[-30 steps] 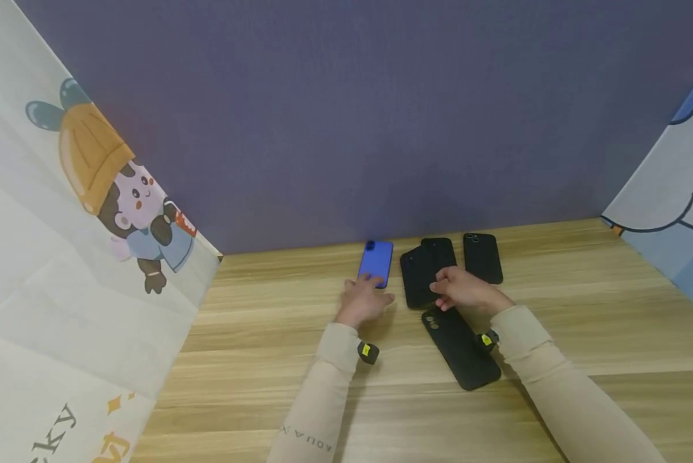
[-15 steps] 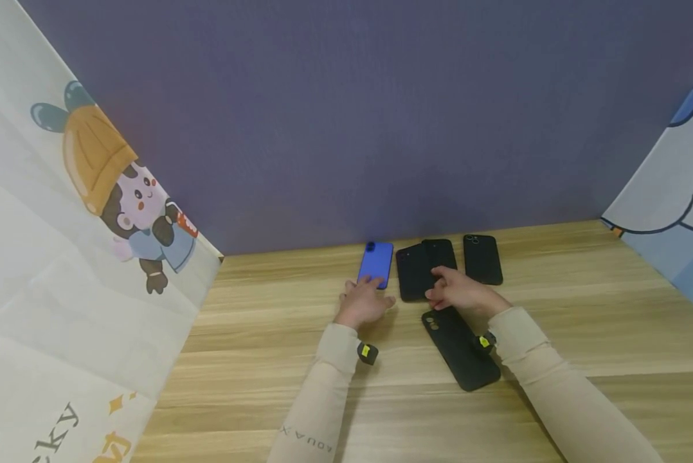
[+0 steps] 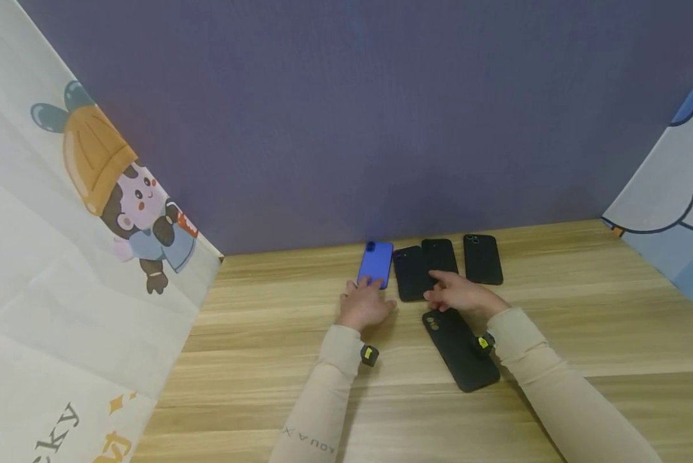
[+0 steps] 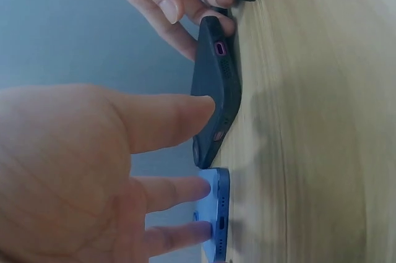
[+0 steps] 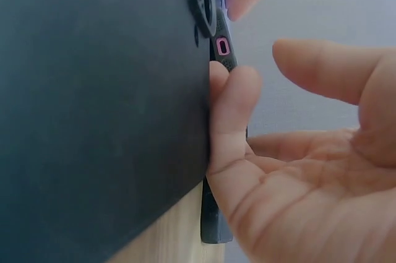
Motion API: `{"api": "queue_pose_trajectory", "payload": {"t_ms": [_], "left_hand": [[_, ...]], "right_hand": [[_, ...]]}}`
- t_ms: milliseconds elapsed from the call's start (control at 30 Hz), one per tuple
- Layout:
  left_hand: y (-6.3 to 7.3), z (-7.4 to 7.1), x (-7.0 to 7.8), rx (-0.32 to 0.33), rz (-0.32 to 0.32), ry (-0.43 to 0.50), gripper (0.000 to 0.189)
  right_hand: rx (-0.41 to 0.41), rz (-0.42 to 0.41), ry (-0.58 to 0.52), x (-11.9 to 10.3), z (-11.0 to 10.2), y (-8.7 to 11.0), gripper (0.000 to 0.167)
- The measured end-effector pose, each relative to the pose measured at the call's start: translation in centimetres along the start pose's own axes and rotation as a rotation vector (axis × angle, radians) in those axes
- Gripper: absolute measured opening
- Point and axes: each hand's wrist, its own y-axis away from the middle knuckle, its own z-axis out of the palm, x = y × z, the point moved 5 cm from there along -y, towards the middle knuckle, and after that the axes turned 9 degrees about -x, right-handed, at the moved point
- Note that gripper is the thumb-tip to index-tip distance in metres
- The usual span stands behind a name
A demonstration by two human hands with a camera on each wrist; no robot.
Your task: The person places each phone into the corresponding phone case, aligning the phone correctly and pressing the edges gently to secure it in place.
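Observation:
My left hand [image 3: 365, 305] has its fingers spread, with fingertips resting on the lower end of a blue phone [image 3: 377, 260]. In the left wrist view, its thumb lies across the view of a black-cased phone [image 4: 230, 83] with a pink-rimmed charging port. That cased phone [image 3: 411, 273] lies just right of the blue one. My right hand [image 3: 462, 292] touches its right side and lower corner with loosely bent fingers; the right wrist view shows the thumb standing apart. Partly behind lies another black phone [image 3: 441, 254]. The right fingers' exact contact is partly hidden.
Further right lies one more black phone [image 3: 483, 260]. Below the right hand, a larger black phone case [image 3: 459, 350] lies slanted on the wooden table [image 3: 254, 360]; whether it holds a phone I cannot tell. A grey-blue panel [image 3: 346, 128] rises behind the table.
The black-cased phone has slid left toward the blue phone and slightly away from me, coming off the phone behind it. My right hand has shifted slightly left; the left has hardly moved.

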Motion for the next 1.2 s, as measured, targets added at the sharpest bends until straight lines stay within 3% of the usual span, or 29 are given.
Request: {"api": "queue_pose_trajectory", "payload": {"t_ms": [367,600,1033,1200], "left_hand": [[0.2,-0.1,0.1,-0.007,0.007,-0.080,0.066],[0.3,-0.2,-0.1,-0.003,0.003,-0.039,0.063],[0.3,-0.4,0.2,0.003,0.010,-0.012,0.060],[0.3,-0.5,0.0,0.007,0.009,-0.013,0.061]], "right_hand": [[0.005,0.009,0.085,-0.5,0.4,0.0,0.077],[0.015,0.018,0.107,-0.6,0.6,0.0,0.077],[0.115,0.016,0.152,-1.5,-1.6,1.7,0.044],[0.110,0.019,0.163,-1.7,-2.3,2.2,0.037]]}}
